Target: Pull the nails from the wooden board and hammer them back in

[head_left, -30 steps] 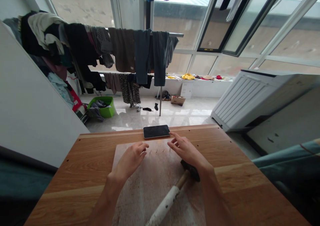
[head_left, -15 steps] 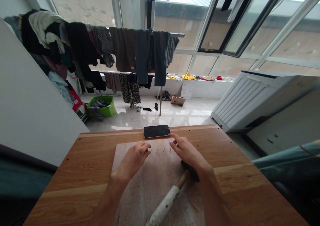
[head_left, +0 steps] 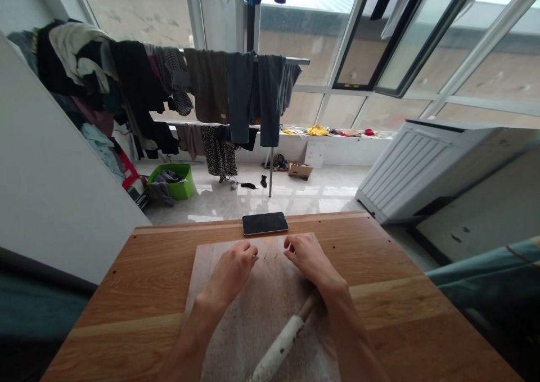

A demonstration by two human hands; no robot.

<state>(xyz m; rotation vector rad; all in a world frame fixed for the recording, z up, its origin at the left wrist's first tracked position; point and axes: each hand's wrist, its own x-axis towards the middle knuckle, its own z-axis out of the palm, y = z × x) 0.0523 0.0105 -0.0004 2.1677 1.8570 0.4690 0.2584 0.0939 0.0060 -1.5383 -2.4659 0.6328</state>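
Note:
A pale wooden board (head_left: pixel 253 320) lies on the wooden table. Two thin nails (head_left: pixel 270 256) stand up from its far part, between my hands. My left hand (head_left: pixel 235 265) is just left of them, fingers curled together; what they may hold is hidden. To the right, my right hand (head_left: pixel 304 256) rests at the board's far right part with its fingers bent inward and the tips close together; anything in them is not visible. Under my right forearm lies a hammer (head_left: pixel 280 345) with a white-wrapped handle, its head hidden by the arm.
A smartphone (head_left: pixel 265 223) lies beyond the board at the far edge of the wooden table (head_left: pixel 139 292). Past the table are a drying rack with clothes (head_left: pixel 206 84), a green basket (head_left: pixel 181 182) and a white ribbed cabinet (head_left: pixel 405 168).
My right hand has drawn back from the phone's corner, its index finger now curled, and covers the rightmost nail and the hammer head. My left hand has shifted slightly right toward the nails.

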